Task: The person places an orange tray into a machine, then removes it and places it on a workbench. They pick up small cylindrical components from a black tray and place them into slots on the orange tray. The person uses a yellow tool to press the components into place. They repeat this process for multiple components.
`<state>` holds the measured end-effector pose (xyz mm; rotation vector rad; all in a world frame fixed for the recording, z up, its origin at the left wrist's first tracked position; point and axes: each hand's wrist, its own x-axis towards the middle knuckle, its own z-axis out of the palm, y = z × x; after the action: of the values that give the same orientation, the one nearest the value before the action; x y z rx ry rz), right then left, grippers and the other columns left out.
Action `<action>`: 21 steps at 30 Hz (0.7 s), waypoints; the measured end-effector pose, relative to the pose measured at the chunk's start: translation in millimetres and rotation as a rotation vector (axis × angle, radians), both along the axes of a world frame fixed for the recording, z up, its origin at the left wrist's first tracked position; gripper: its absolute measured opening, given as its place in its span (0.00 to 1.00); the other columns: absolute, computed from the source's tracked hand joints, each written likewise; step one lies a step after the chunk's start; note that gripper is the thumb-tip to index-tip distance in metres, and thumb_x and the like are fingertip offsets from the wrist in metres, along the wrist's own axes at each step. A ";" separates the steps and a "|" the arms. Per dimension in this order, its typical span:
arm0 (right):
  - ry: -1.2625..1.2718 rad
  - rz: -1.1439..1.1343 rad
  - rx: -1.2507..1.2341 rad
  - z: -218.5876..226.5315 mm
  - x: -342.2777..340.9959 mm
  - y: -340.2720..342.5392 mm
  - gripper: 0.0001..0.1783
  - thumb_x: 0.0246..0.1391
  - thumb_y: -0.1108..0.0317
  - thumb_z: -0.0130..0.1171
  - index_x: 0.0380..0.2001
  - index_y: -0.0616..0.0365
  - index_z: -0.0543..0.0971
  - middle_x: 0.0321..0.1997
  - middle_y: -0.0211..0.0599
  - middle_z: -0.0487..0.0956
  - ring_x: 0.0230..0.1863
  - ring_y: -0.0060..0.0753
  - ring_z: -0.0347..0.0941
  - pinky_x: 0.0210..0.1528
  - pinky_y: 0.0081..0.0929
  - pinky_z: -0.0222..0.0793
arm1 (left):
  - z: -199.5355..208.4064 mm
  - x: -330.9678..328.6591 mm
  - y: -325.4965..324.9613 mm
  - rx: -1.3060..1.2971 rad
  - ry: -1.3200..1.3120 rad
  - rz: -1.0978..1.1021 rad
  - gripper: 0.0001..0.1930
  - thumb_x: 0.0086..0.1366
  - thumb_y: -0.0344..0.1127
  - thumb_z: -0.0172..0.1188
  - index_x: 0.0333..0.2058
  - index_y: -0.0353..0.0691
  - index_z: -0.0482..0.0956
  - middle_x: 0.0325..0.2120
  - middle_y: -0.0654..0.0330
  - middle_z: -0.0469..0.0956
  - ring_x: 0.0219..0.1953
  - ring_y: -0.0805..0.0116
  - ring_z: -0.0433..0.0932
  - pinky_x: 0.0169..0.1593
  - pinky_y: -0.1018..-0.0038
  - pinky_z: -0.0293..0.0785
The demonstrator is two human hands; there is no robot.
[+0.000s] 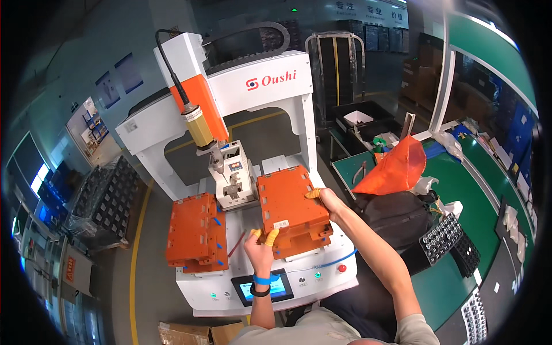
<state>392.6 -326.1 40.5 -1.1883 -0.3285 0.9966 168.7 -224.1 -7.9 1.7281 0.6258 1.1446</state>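
My left hand point(260, 248) pinches the front left corner of an orange fixture plate point(291, 198), close to a small white label. Yellow finger cots cover some fingertips, and a blue strap and a dark band circle that wrist. On the plate's right edge my right hand point(329, 201) has a grip, a yellow-covered finger lying over the top. Beneath the plate shows another orange layer point(310, 240); whether the two touch I cannot tell. A second orange fixture point(195, 233) with blue tabs sits to the left on the white machine point(201, 290).
Above the fixtures hangs the machine's screwdriver head point(199, 127), with a small white screw feeder point(234, 178) behind. A touch screen point(270, 289) and red button point(342, 268) line the front. At right, a green bench point(434, 307) carries a black bag point(391, 215), an orange bag point(397, 167) and black keypad-like trays point(441, 237).
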 end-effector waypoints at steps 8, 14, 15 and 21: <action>-1.003 -0.281 -0.276 -14.5 -29.1 -32.2 0.33 0.61 0.64 0.61 0.64 0.68 0.64 0.66 0.62 0.62 0.69 0.51 0.63 0.63 0.38 0.68 | -25.4 -0.7 -8.4 -0.027 -0.034 0.122 0.22 0.50 0.38 0.79 0.40 0.30 0.82 0.31 0.64 0.70 0.34 0.70 0.66 0.39 0.73 0.66; -1.331 -0.121 0.078 -55.0 -108.5 -108.7 0.11 0.53 0.75 0.64 0.41 0.62 0.79 0.43 0.47 0.77 0.50 0.54 0.73 0.59 0.41 0.71 | -35.2 -7.9 -10.3 -0.043 0.178 0.162 0.34 0.46 0.42 0.81 0.50 0.33 0.79 0.35 0.63 0.68 0.37 0.66 0.65 0.45 0.70 0.67; -1.488 0.010 0.049 -86.1 -113.3 -120.3 0.09 0.51 0.74 0.63 0.38 0.62 0.80 0.42 0.48 0.78 0.50 0.56 0.73 0.61 0.46 0.68 | -51.4 -6.8 -7.0 -0.034 0.179 0.178 0.34 0.48 0.42 0.80 0.51 0.33 0.78 0.36 0.62 0.69 0.37 0.65 0.65 0.45 0.69 0.68; -1.542 0.255 -0.143 -146.2 -148.9 -139.8 0.40 0.55 0.59 0.64 0.66 0.64 0.63 0.70 0.56 0.62 0.72 0.57 0.56 0.73 0.55 0.51 | -69.2 -0.8 -13.1 -0.106 -0.037 0.203 0.31 0.57 0.45 0.75 0.53 0.31 0.76 0.40 0.54 0.75 0.43 0.59 0.72 0.50 0.66 0.69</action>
<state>243.6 -465.9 -105.7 -1.8953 -1.6496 0.0963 167.9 -237.1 -77.1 1.5775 0.8394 1.2570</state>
